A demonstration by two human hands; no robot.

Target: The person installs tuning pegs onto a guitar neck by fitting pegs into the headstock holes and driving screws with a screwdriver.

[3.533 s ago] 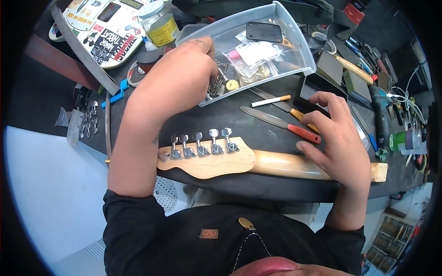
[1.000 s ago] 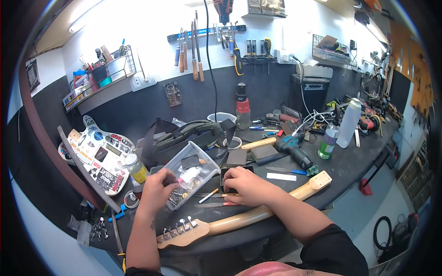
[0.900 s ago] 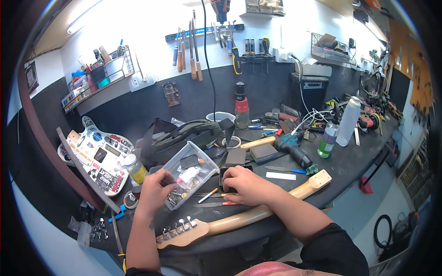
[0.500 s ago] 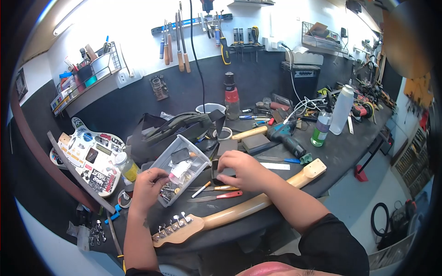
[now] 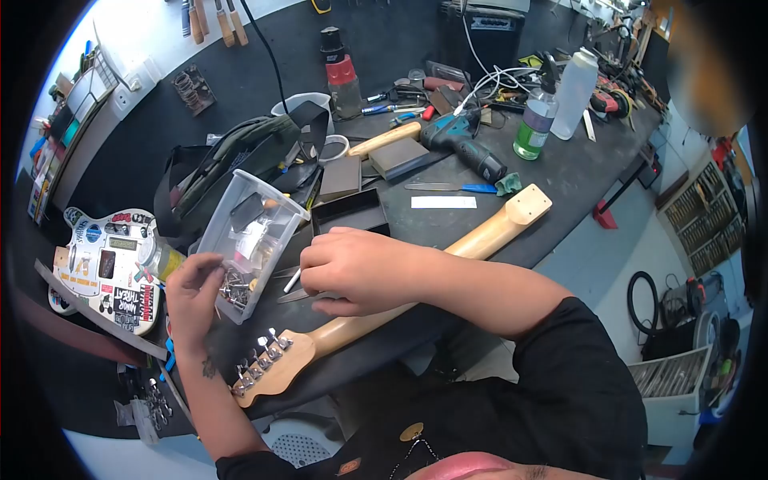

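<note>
Our left hand (image 5: 192,294), fingers bent narrow, is at the clear plastic bin (image 5: 278,254); our right hand (image 5: 348,272) curls, guitar neck (image 5: 360,324) beneath its wrist; we cannot tell whether either holds anything.

Okay, colours: the table (image 5: 580,178) is a worn charcoal black. Along its front edge there's a glossy honey-blond guitar neck (image 5: 490,234) with chrome-silver tuners (image 5: 263,343). By the left edge, a white guitar body (image 5: 94,256) is covered in black, red, blue and yellow stickers (image 5: 126,300). The bin (image 5: 278,248) is clear, slightly greyish. Toward the far edge: teal-and-black drill (image 5: 462,147), spray bottle (image 5: 534,132) in purple and green. Person's T-shirt (image 5: 592,384) is black, orange-brown patch (image 5: 349,466).
</note>
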